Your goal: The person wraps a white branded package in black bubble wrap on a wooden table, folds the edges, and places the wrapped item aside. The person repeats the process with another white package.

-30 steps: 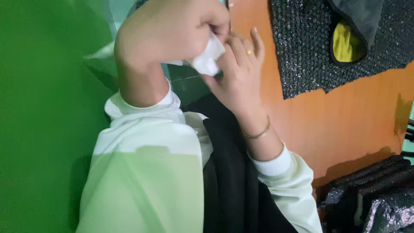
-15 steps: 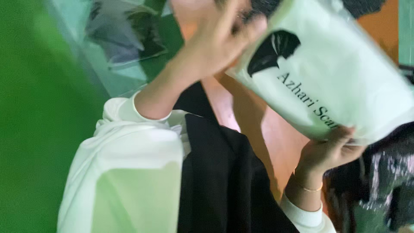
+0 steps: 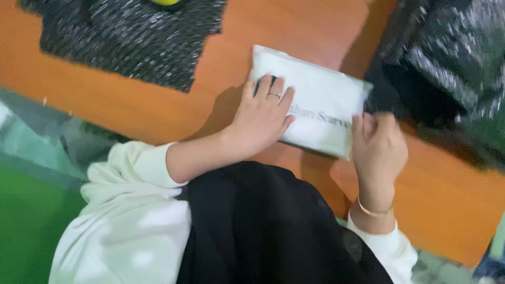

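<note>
the white flat packet (image 3: 315,105) with dark print on its face lies flat on the orange tabletop (image 3: 158,100), slightly skewed, just beside a pile of dark glittery fabric (image 3: 447,58).

Both hands on a white packet (image 3: 315,105) on the orange floor (image 3: 131,105): left hand (image 3: 260,123) flat, right hand (image 3: 377,147) at its edge.

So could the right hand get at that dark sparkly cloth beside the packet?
Probably yes: the right hand rests on the white packet, right beside the sparkly cloth, with nothing between them.
</note>
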